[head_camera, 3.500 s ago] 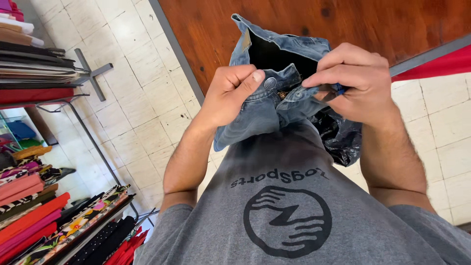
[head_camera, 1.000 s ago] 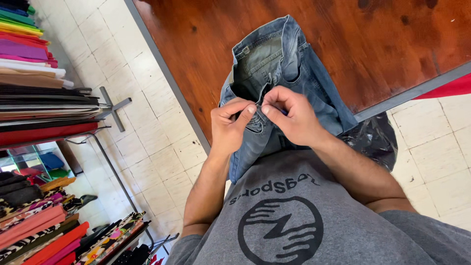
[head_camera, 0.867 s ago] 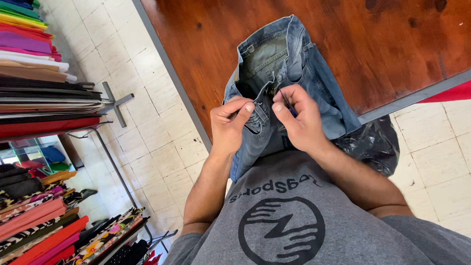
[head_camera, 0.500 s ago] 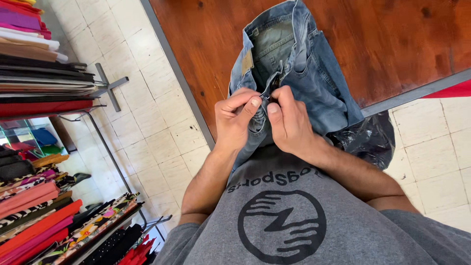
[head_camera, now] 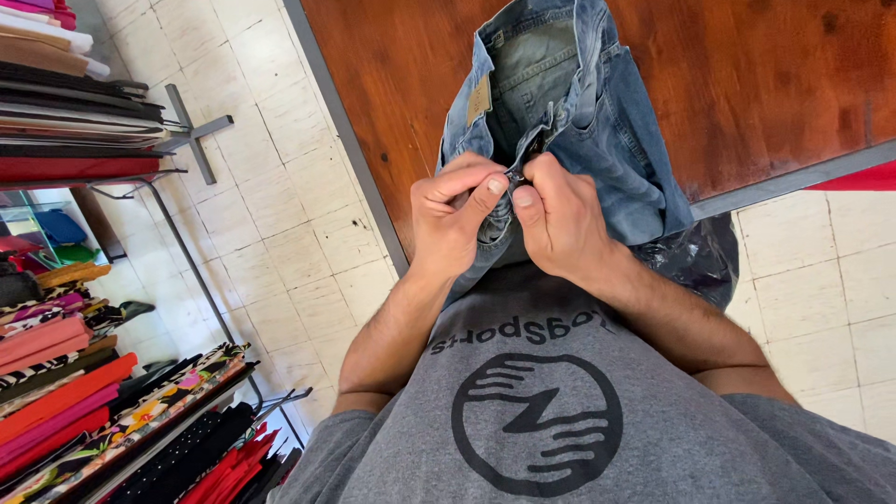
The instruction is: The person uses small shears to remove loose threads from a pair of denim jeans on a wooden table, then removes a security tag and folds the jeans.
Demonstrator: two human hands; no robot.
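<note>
Blue jeans [head_camera: 597, 121] laid waist-up on wooden table [head_camera: 765, 84], lower part hanging over near table edge against torso, so fly is brought close to both hands. Left hand [head_camera: 453, 219] pinched shut on fly fabric, thumb pressed to forefinger; denim kept taut that way. Right hand [head_camera: 560, 219] pinched on small dark zipper part at fly, fingers together. Waistband spread open, inner lining shown. Black bag [head_camera: 695, 261] wedged below table edge beside right forearm. Folded fabric stacked on metal rack [head_camera: 103, 131] at left.

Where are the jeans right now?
The jeans lie top centre in the head view on the wooden table, waistband open, their fly pinched between the left hand and right hand.
</note>
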